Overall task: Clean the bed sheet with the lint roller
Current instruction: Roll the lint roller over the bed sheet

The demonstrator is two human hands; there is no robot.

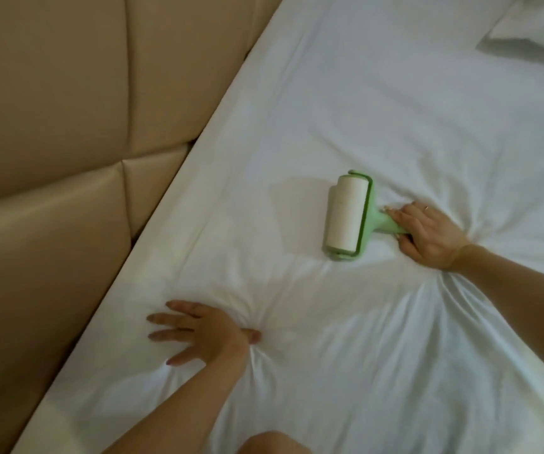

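Head view, looking down over a bed: the white bed sheet (378, 103) fills the middle and right of the frame, smooth toward the top and gathered into radiating creases in the lower half where weight bears on it. Just right of centre lies the lint roller (350, 217), its pale, off-white adhesive drum resting on the sheet and set in a light green frame that wraps both ends of the drum. A short green handle runs from the frame toward the right. The drum's long axis runs roughly top to bottom of the frame, tilted slightly.

The right hand (427, 232) grasps that handle, fingers curled round it and the thumb side toward the drum, with a ring showing on one finger. The forearm reaches in from the lower right edge, and the sheet puckers beneath the wrist.

At lower left of centre the left hand (198, 332) lies flat on the sheet, fingers straight and spread, pointing toward the left edge of the bed, holding nothing; creases fan out from under its heel.

A padded beige headboard (51, 142) with stitched panels occupies the whole left side. In the upper right corner sits a white pillow (532, 31), well apart from the roller. A knee (273, 444) shows at the bottom edge.
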